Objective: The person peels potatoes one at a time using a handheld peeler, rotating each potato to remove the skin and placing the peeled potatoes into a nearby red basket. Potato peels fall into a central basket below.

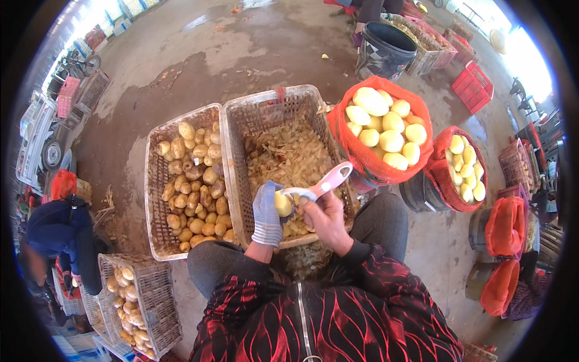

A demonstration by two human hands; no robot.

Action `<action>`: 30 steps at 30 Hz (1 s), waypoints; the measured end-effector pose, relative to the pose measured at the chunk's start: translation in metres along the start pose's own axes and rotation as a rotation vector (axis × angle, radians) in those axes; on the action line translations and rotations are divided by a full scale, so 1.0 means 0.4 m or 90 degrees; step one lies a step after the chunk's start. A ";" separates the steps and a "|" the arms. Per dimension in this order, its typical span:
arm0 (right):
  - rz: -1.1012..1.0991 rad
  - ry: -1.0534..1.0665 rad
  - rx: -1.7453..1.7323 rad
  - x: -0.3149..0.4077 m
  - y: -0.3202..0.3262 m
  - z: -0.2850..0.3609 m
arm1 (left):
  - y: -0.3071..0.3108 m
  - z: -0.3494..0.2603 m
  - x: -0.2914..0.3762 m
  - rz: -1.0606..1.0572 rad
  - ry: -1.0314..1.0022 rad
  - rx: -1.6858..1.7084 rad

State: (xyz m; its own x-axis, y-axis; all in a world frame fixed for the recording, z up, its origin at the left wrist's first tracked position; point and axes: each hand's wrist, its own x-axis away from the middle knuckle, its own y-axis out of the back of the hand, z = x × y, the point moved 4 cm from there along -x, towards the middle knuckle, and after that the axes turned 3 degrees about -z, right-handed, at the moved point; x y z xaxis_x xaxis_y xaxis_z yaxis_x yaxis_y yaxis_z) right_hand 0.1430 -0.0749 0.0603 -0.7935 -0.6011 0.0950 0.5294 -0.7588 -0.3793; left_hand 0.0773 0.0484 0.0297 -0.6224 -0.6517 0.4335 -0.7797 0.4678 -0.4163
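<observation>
My left hand [267,217], in a striped knit glove, grips a pale potato [283,203] over a plastic crate of peelings [289,154]. In my bare right hand [326,221] is a peeler [330,181] with a pink and white handle, its head up against the potato. Left of the peelings stands a second crate [154,199] with many unpeeled potatoes [194,190]. To the right, a red mesh bag [380,169] bulges with peeled yellow potatoes [391,131]. My fingers hide part of the potato and the peeler's lower end.
Another red mesh bag [438,181] of peeled potatoes sits on a bucket farther right. A black bucket [384,54] stands beyond the bags. A crate of potatoes [156,294] is at lower left, near a person in dark blue [59,231]. Wet patches mark the concrete floor [199,72].
</observation>
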 end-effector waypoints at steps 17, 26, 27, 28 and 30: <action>-0.155 -0.029 -0.089 -0.031 0.058 -0.051 | -0.041 -0.014 0.016 0.213 -0.115 -0.057; -0.140 0.033 -0.047 -0.034 0.067 -0.036 | -0.038 -0.002 0.020 0.235 -0.064 -0.174; -0.142 0.032 -0.045 -0.035 0.070 -0.033 | -0.044 0.001 0.026 0.237 -0.031 -0.143; -0.138 0.033 -0.028 -0.036 0.074 -0.035 | -0.050 0.004 0.031 0.239 0.002 -0.112; -0.132 0.033 0.008 -0.036 0.082 -0.038 | -0.059 0.000 0.032 0.227 -0.011 -0.111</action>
State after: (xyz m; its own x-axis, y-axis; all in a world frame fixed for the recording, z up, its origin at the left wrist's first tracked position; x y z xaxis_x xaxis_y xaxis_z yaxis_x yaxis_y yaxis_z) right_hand 0.1674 -0.0872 0.0324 -0.8999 -0.4186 0.1224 0.3568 -0.8680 -0.3454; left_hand 0.0878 0.0288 0.0451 -0.8562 -0.4396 0.2713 -0.5156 0.7598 -0.3961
